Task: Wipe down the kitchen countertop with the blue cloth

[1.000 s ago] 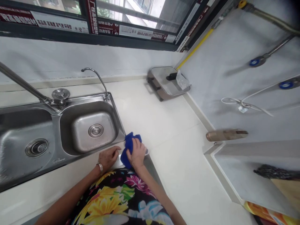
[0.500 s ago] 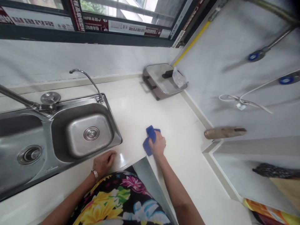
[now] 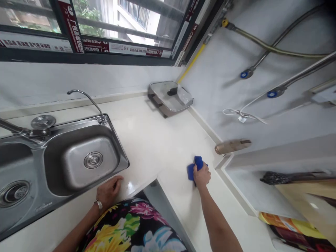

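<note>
My right hand (image 3: 202, 176) is closed on a crumpled blue cloth (image 3: 193, 168) and presses it onto the cream countertop (image 3: 168, 140), close to the raised step at the right wall. My left hand (image 3: 108, 189) lies flat with fingers spread on the counter's front edge, just in front of the steel sink (image 3: 78, 159). A watch sits on that wrist.
A curved tap (image 3: 88, 101) stands behind the sink's right basin; a second basin (image 3: 12, 182) lies left. A lidded steel pan (image 3: 169, 98) sits in the back corner. A beige handle (image 3: 232, 146) sticks out of the right wall. Pipes and valves run along that wall.
My right hand has slid the blue cloth to the right across the counter, from the sink's corner to near the right wall. My left hand has stayed at the front edge.
</note>
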`<state>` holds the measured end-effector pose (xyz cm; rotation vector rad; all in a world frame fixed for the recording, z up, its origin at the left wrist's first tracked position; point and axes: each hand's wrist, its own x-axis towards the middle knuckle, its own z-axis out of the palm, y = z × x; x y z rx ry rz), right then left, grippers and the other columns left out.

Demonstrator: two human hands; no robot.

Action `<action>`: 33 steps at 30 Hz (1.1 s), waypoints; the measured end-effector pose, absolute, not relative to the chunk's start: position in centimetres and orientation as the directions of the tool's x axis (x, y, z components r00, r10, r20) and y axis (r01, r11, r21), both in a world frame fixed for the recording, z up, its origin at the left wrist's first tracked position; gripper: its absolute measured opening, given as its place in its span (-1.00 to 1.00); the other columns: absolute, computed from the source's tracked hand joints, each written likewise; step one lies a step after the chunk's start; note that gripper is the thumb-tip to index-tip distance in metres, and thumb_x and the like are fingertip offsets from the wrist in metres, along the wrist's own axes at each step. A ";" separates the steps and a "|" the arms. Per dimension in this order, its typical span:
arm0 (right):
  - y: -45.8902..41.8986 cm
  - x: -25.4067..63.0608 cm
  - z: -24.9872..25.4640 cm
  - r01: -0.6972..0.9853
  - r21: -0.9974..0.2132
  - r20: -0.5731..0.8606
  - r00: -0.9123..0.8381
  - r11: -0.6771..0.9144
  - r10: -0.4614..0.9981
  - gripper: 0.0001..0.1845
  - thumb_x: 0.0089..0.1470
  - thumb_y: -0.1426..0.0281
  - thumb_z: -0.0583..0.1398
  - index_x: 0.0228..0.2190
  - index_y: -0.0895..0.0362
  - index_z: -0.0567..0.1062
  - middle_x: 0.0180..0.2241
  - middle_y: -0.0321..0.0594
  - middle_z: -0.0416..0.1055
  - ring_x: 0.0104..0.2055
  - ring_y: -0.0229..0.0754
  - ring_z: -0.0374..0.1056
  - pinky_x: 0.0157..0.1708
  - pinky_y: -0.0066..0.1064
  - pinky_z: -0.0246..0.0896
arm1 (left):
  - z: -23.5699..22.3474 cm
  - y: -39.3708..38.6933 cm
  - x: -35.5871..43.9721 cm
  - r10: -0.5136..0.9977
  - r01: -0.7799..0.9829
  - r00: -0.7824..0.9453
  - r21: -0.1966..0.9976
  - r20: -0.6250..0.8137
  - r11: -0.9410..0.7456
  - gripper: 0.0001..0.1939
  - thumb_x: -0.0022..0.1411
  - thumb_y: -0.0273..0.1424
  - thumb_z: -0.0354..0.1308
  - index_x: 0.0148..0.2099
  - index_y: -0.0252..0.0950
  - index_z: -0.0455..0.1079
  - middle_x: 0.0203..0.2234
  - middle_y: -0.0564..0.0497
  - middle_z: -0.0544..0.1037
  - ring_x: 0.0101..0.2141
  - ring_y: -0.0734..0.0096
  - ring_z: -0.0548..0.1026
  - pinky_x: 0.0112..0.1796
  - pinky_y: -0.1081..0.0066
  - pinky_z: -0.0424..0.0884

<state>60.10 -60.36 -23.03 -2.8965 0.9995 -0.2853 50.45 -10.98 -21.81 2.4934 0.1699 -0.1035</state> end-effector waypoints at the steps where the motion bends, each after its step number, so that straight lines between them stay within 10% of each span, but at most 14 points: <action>1: -61.3 58.8 -23.1 -0.636 -0.121 0.150 0.747 -0.762 -0.648 -0.35 0.23 0.05 0.02 0.25 0.08 0.23 0.16 0.01 0.31 0.06 0.16 0.31 0.02 -0.04 0.22 | -21.7 -11.0 50.5 0.095 0.150 0.988 0.591 -0.123 -0.793 -0.64 0.30 -0.28 -0.03 -0.07 -0.18 0.58 -0.54 0.09 0.59 -0.53 0.43 0.47 -0.42 0.44 0.22; 18: -63.0 41.3 -25.1 -0.797 -0.052 0.310 0.560 -0.602 -0.768 -0.31 0.22 0.02 -0.06 0.23 0.15 0.27 0.11 0.10 0.36 0.00 0.30 0.33 -0.10 0.13 0.27 | -21.1 -10.9 51.3 0.091 0.179 0.978 0.530 -0.188 -0.829 -0.60 0.31 -0.25 -0.07 -0.01 -0.15 0.56 -0.49 0.07 0.63 -0.46 0.40 0.51 -0.43 0.46 0.18; 33: -59.4 50.6 -23.9 -0.587 -0.002 0.247 0.784 -0.809 -0.570 -0.33 0.25 0.12 -0.05 0.25 0.21 0.25 0.20 0.11 0.26 0.02 0.16 0.26 -0.03 -0.02 0.16 | -20.0 -11.8 51.5 0.150 0.268 0.939 0.387 -0.309 -0.882 -0.55 0.34 -0.20 -0.12 0.06 -0.14 0.53 -0.32 -0.01 0.67 -0.37 0.31 0.55 -0.42 0.44 0.22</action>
